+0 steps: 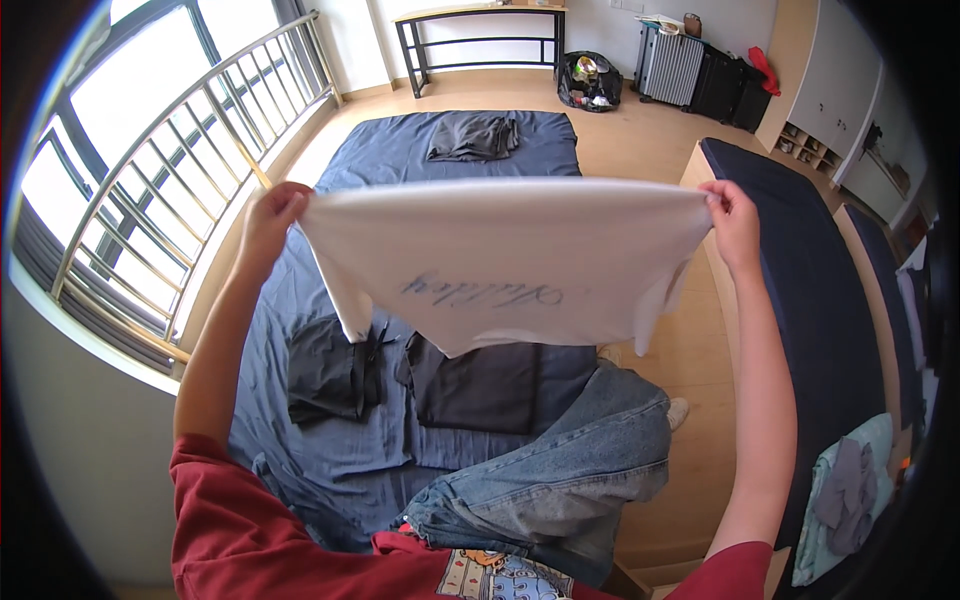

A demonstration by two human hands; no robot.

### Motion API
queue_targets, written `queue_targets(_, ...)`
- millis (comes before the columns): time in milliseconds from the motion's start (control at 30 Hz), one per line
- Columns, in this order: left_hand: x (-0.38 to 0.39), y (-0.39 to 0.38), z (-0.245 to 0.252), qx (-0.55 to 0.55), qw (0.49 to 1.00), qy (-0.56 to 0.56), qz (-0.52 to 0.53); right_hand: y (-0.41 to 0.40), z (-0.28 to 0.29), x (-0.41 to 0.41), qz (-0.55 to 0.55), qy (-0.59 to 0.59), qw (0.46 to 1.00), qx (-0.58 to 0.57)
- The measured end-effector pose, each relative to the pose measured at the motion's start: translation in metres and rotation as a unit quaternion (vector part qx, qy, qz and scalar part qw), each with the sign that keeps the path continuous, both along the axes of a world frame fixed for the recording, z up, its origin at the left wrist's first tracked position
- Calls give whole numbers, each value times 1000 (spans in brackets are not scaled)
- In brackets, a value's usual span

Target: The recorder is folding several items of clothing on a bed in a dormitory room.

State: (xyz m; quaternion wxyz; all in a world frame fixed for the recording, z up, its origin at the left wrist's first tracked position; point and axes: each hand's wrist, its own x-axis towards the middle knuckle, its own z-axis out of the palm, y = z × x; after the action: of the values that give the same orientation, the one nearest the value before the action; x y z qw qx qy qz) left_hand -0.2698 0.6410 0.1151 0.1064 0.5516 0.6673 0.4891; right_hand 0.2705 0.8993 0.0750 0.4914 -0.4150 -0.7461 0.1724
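Note:
A white T-shirt (510, 247) hangs stretched between my two hands, upside down, its hem along the top edge. Dark script lettering shows upside down on the cloth. My left hand (279, 210) pinches the hem's left corner and my right hand (731, 214) pinches the right one. Below the shirt, on the dark blue bed sheet (337, 442), lie a folded black garment (326, 371) with a drawstring and a second folded dark garment (476, 390), partly hidden by the shirt. At the bed's far end rests another folded dark garment (471, 137).
A metal railing (202, 157) runs along the window at left. To the right stands a second bed (787, 285), with folded light-green cloth (817, 517) and a grey garment (847, 484). Farther back are a narrow table (480, 15), a black rubbish bag (590, 82) and a silver suitcase (667, 64).

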Motion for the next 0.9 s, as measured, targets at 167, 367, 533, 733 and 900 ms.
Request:
queue_targets(167, 3, -1, 8, -3, 978, -198, -61, -8, 12, -11, -33, -8, 999, 2)
queue_targets(367, -4, -9, 4, -93, 965, -233, -81, -21, 24, -8, 57, -28, 974, -217)
queue_targets(533, 0, -17, -1, -195, 977, 3, -86, -28, 26, -1, 115, -41, 951, -284)
queue_targets(733, 2, -16, -11, -202, 974, 64, -76, -37, 31, -2, 145, -117, 900, -393)
queue_targets(900, -2, -16, -15, -199, 971, 131, -16, -50, 30, -2, 232, -161, 895, -345)
